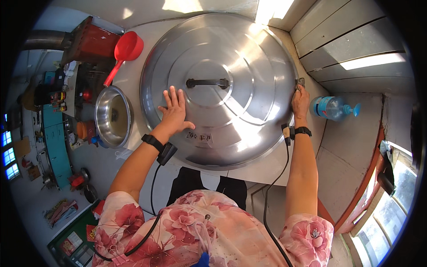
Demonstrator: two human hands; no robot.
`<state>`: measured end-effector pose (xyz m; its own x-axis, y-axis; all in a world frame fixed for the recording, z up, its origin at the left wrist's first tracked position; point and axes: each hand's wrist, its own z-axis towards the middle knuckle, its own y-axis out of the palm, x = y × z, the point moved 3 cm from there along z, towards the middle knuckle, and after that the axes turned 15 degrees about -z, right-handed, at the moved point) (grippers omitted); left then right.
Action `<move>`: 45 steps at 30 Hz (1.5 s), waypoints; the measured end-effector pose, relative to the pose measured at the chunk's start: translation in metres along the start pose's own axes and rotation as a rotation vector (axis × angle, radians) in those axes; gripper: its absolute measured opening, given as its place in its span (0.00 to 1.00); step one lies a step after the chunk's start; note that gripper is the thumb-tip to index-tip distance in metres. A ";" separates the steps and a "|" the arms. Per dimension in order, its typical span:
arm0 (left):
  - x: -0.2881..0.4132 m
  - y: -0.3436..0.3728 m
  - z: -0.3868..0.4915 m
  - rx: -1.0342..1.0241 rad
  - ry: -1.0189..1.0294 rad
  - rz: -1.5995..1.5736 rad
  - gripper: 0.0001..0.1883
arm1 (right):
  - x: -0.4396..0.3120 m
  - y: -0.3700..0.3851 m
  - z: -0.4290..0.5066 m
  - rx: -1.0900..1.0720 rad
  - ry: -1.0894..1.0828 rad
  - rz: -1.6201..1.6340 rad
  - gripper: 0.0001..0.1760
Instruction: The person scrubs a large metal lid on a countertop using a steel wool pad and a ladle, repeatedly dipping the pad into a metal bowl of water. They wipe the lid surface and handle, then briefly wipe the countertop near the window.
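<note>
A large round metal lid [213, 115] with a dark bar handle [207, 83] covers most of the tiled counter before me. My left hand [175, 111] rests on the lid, left of the handle, fingers spread and nothing in it. At the lid's right rim, my right hand [301, 101] grips a crumpled grey-brown cloth [300, 82]. Only part of that cloth shows past my fingers. Beside my right hand stands a clear pump bottle [333, 108] with a blue label. A strapped device with a cable sits at each of my wrists.
On the counter's left lie a red plastic ladle [129, 46] and a steel basin [100, 116] holding murky water. A red metal box with a pipe [91, 41] stands at the far left. Walls rise behind and to the right; a window [380, 247] is at lower right.
</note>
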<state>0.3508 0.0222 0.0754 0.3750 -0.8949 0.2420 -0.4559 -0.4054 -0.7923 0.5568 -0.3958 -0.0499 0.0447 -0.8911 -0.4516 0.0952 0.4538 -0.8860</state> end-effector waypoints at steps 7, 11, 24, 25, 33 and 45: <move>0.004 -0.004 -0.002 -0.051 -0.033 -0.028 0.75 | -0.017 -0.015 -0.214 0.115 0.215 -0.090 0.19; 0.004 -0.005 -0.006 -0.038 -0.031 -0.068 0.74 | -0.057 -0.039 -0.279 -0.126 0.359 -0.006 0.21; -0.007 0.007 0.003 -0.010 0.000 -0.051 0.71 | -0.172 -0.031 -0.081 0.123 -0.141 -0.237 0.20; -0.006 0.006 0.003 -0.021 -0.004 -0.062 0.71 | -0.180 -0.029 -0.095 0.173 -0.237 -0.141 0.20; 0.003 -0.005 -0.007 -0.012 -0.004 -0.111 0.73 | -0.226 -0.053 -0.277 0.081 -0.644 -0.052 0.19; 0.001 0.000 -0.002 -0.042 -0.029 -0.099 0.74 | -0.094 -0.033 -0.175 0.344 0.193 0.212 0.23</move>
<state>0.3497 0.0209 0.0763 0.4429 -0.8445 0.3011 -0.4490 -0.4996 -0.7408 0.3757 -0.3260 0.0035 -0.0846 -0.7466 -0.6599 0.4307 0.5698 -0.6999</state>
